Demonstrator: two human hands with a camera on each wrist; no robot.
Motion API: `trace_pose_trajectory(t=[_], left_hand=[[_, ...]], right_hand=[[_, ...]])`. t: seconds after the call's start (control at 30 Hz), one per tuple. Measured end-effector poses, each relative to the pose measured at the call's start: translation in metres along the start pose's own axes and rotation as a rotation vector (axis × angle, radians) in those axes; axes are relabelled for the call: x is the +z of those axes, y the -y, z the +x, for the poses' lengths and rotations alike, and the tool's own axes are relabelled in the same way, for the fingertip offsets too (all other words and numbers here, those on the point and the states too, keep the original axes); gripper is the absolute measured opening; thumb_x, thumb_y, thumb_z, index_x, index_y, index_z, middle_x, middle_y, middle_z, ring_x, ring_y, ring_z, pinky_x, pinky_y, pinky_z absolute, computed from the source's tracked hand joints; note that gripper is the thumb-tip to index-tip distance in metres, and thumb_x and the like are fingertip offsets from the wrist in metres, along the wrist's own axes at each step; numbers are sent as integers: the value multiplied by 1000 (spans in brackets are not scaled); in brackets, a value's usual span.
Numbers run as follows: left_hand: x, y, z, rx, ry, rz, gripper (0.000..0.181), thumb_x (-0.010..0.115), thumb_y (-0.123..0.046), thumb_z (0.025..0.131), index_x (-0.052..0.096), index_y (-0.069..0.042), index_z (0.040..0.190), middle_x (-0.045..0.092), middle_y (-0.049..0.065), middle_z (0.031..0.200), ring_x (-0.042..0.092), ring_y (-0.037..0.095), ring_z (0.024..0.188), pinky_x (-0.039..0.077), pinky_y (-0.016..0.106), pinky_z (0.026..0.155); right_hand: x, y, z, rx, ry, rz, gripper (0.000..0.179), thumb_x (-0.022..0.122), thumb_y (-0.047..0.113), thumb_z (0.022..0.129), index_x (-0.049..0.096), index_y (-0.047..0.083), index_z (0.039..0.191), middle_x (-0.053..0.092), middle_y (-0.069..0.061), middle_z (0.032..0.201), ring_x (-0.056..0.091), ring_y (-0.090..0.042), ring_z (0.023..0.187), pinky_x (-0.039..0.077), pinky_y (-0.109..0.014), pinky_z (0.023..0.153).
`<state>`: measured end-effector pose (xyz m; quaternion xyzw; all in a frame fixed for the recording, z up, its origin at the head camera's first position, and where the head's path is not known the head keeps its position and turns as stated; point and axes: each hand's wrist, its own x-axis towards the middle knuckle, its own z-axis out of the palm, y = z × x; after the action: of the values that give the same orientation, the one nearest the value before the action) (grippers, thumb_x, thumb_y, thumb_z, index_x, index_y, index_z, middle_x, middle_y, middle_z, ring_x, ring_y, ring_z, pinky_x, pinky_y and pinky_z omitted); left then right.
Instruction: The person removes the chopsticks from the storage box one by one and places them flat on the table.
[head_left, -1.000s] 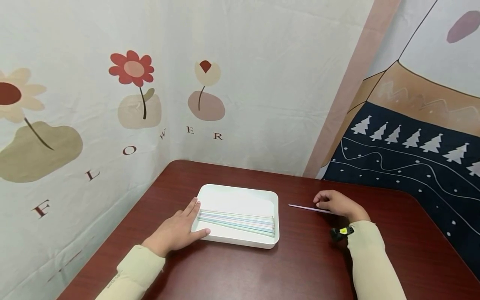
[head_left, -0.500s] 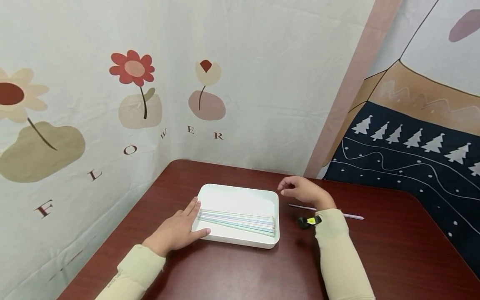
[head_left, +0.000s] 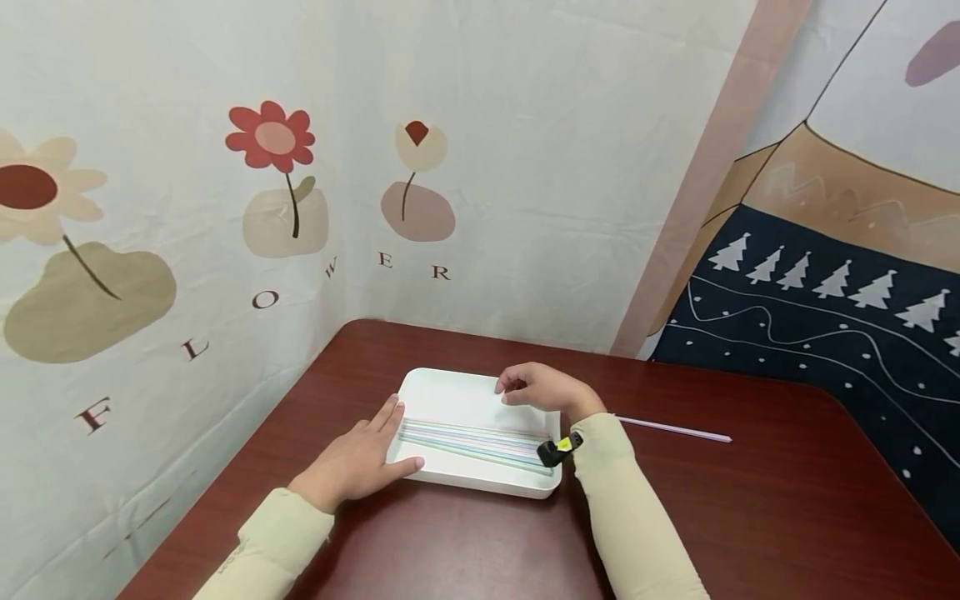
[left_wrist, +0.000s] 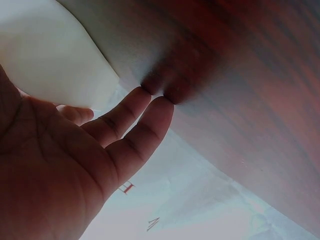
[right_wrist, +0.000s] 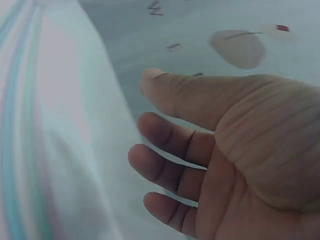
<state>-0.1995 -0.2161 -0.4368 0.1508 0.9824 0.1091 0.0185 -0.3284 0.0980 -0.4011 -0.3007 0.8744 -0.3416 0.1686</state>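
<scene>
A shallow white tray (head_left: 450, 390) lies on the dark red table, with several thin pastel straws (head_left: 465, 439) side by side along its near half. My left hand (head_left: 358, 460) rests at the tray's left end, fingers extended along the rim and thumb at the near corner. In the left wrist view its fingertips point down by the tabletop. My right hand (head_left: 549, 390) is over the tray's far right part. Its fingers are loosely bent, and in the right wrist view nothing sits between them and the thumb. A pale lilac straw (head_left: 675, 429) lies on the table, partly hidden behind the right wrist.
The wooden table (head_left: 480, 542) has its far edge against a pale curtain (head_left: 540, 167) printed with flowers and letters. A dark blue cloth with white trees (head_left: 832, 279) hangs at the right. A small black camera (head_left: 552, 452) is strapped to the right wrist.
My right hand has moved left from beside the lilac straw to over the tray, leaving that straw on the table. The left hand and the tray have stayed put.
</scene>
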Motion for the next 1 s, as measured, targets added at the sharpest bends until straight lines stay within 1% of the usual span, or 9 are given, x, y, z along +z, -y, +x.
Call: trace_pose_trajectory(t=[0.1, 0.17, 0.33, 0.57, 0.73, 1.0], left_hand=[[0, 0, 0, -3, -1, 2, 103, 46, -75, 90, 27, 3, 155, 17, 16, 163, 47, 51, 127, 42, 57, 101], [0, 0, 1, -5, 0, 3, 102, 47, -74, 90, 27, 3, 154, 18, 16, 163, 47, 51, 127, 42, 56, 101], [0, -1, 1, -8, 2, 3, 101, 49, -72, 90, 27, 3, 154, 17, 16, 163, 47, 51, 127, 42, 57, 101], [0, -1, 0, -7, 1, 6, 100, 50, -71, 91, 27, 3, 154, 17, 16, 163, 47, 51, 127, 42, 57, 101], [-1, -2, 1, -9, 12, 15, 101, 49, -71, 91, 26, 3, 155, 16, 16, 164, 46, 50, 128, 41, 56, 103], [-2, -2, 1, -9, 11, 15, 102, 50, -72, 90, 26, 3, 155, 17, 17, 163, 49, 51, 125, 42, 57, 101]], right_hand=[[11, 1, 10, -48, 46, 32, 9, 68, 10, 95, 71, 11, 103, 64, 3, 92, 55, -17, 86, 45, -33, 73], [18, 1, 15, -86, 73, 53, 10, 67, 9, 95, 71, 9, 104, 65, 3, 93, 56, -16, 88, 46, -31, 75], [31, 3, 25, -114, 113, 82, 10, 67, 9, 95, 71, 9, 104, 66, 5, 96, 57, -15, 92, 47, -30, 79], [39, 4, 30, -82, 126, 42, 7, 68, 12, 94, 72, 16, 99, 65, 7, 92, 57, -13, 86, 46, -29, 76], [43, 3, 31, -80, 144, 14, 6, 69, 12, 94, 71, 17, 97, 64, 6, 87, 54, -12, 79, 45, -28, 72], [49, -1, 34, -65, 127, -31, 7, 69, 15, 94, 71, 21, 92, 60, 6, 78, 51, -9, 72, 43, -26, 66]])
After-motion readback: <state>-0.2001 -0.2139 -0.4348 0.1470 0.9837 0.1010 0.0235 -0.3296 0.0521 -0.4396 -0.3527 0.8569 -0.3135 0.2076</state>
